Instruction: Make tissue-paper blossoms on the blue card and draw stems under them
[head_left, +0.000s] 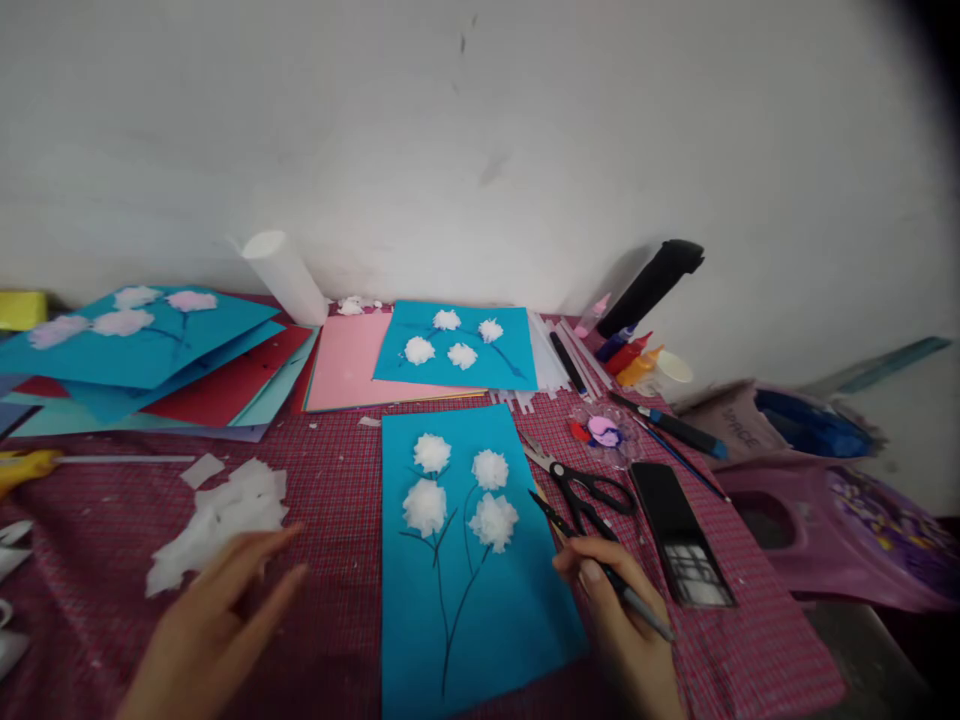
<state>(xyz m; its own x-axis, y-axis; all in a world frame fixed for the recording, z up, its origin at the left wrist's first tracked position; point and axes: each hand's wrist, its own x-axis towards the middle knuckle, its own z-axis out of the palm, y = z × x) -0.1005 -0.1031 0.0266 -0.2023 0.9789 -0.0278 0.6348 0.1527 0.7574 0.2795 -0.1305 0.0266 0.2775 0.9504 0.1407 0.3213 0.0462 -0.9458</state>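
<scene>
My right hand (619, 590) holds a slim black marker pen (630, 598) with a grey rear end, its dark tip over the right edge of a blue sheet (536, 610). Drawn dark stems and several crumpled white tissue flowers (493, 522) are on that sheet. My left hand (214, 620), slightly blurred, is open with fingers apart, near a heap of white tissue pieces (236, 515). Black-handled scissors (581, 485) lie beside the sheet, just beyond my right hand.
A second blue flower sheet (457, 345) lies behind on pink paper (349, 365). Stacked coloured papers (225, 385) and a yellow glue gun (26, 468) are left. A phone (679, 535), a paint palette (604, 432), paint bottles (626, 352) and a pink stool (817, 540) are right.
</scene>
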